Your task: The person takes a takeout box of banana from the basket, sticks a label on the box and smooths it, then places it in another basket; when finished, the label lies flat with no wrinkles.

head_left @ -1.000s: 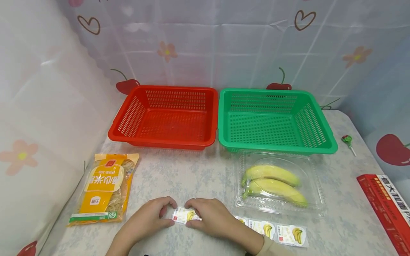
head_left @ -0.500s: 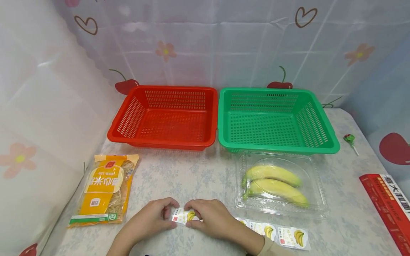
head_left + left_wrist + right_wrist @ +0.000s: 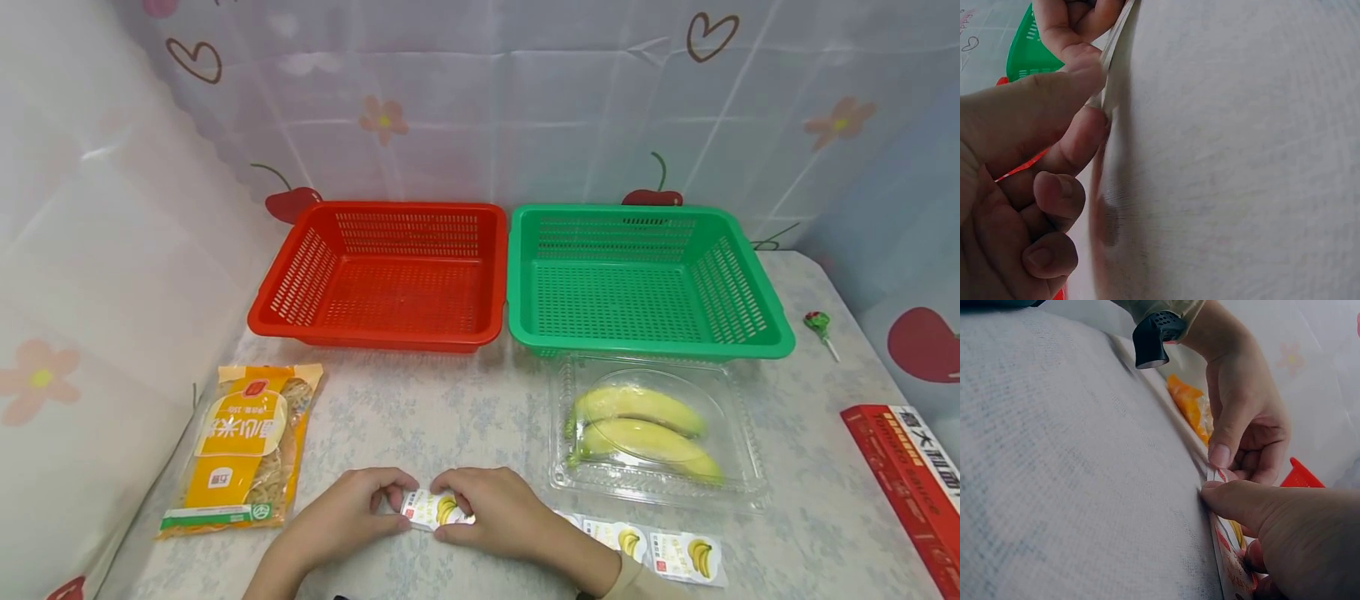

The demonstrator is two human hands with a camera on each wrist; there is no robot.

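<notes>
At the table's near edge, a small white packet printed with bananas [image 3: 429, 507] lies between both hands in the head view. My left hand [image 3: 351, 510] pinches its left end between thumb and forefinger, also visible in the left wrist view as a hand [image 3: 1016, 187] with its other fingers curled. My right hand [image 3: 498, 515] pinches the right end, its thumb along the packet's near edge. More matching packets [image 3: 684, 557] lie in a row to the right, partly hidden under the right forearm. Whether they join the held packet cannot be seen.
A yellow bag of noodles [image 3: 238, 450] lies left. Behind stand a red basket [image 3: 382, 337] and a green basket [image 3: 652, 346]. A clear box [image 3: 731, 433] holds two bananas. Far right are a lollipop [image 3: 819, 325] and a red tomato sauce box [image 3: 900, 475].
Both hands keep their pinch on the packet and stay almost in place. The head view has shifted slightly; nothing else has visibly moved.
</notes>
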